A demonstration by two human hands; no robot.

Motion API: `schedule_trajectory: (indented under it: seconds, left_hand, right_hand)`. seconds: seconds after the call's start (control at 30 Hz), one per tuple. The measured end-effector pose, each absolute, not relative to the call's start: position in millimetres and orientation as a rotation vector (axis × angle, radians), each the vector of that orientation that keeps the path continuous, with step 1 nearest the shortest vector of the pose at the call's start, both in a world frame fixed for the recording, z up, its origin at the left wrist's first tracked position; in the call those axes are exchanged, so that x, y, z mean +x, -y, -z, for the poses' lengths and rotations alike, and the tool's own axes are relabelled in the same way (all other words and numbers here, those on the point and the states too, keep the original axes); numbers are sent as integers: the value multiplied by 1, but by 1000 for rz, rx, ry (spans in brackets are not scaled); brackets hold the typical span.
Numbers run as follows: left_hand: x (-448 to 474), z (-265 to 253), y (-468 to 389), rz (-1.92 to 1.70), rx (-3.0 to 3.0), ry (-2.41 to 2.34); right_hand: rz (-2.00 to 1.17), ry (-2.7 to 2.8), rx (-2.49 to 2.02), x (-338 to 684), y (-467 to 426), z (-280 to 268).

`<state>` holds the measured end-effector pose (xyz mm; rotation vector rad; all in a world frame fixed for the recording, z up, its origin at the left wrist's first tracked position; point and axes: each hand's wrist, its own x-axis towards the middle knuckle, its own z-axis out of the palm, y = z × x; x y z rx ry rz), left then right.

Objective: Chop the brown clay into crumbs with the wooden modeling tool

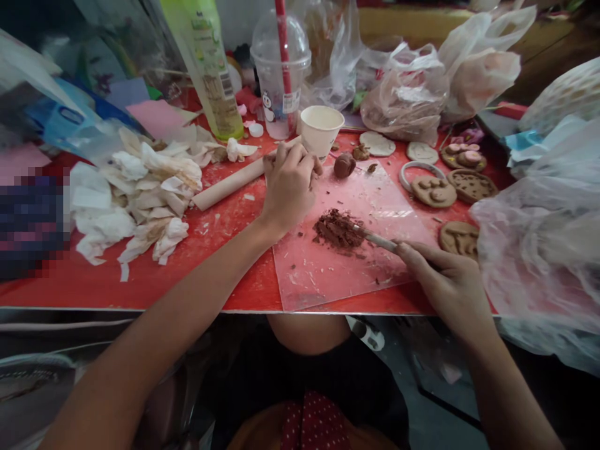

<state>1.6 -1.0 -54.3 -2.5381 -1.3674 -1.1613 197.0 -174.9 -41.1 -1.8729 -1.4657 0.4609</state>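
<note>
In the head view, my right hand (447, 284) grips a slim, light-coloured stick-like tool (382, 242). The tool's far end touches a pile of dark brown crumbly material (337, 229), which lies on a clear plastic sheet (309, 284). My left hand (291, 184) is closed, fingers bent, beside a white paper cup (322, 128) and over the end of a pale roller (234, 181). Whatever its fingertips hold, if anything, is hidden. A brown clay ball (344, 165) sits behind the pile, near the cup.
Crumpled tissues (140, 187) cover the left of the red table (234, 256). Behind stand a green bottle (206, 75) and a plastic cup (281, 81) with a red straw. Decorated clay discs (434, 190) and plastic bags (548, 231) lie on the right.
</note>
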Motion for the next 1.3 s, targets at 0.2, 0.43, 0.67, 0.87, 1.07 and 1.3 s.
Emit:
schedule_trajectory:
  seconds: [0.2, 0.43, 0.67, 0.87, 1.07, 1.3]
  left_hand:
    - [1, 54, 1, 1165, -2530, 1362]
    - [1, 52, 2, 1112, -2547, 1409]
    - [2, 51, 2, 1105, -2547, 1421]
    - [0, 50, 4, 1140, -2559, 1400]
    - [0, 50, 4, 1134, -2572, 1417]
    - [0, 51, 3, 1157, -2565, 1408]
  right_hand:
    - [-327, 1639, -1868, 192, 175, 47]
    - [-179, 1717, -2034, 204, 192, 45]
    - [-298, 1480, -1945, 213, 193, 39]
    - [-404, 1613, -1822, 191, 170, 43]
    - [-358, 1607, -1868, 189, 172, 45]
    - [-319, 1569, -1937, 193, 181, 43]
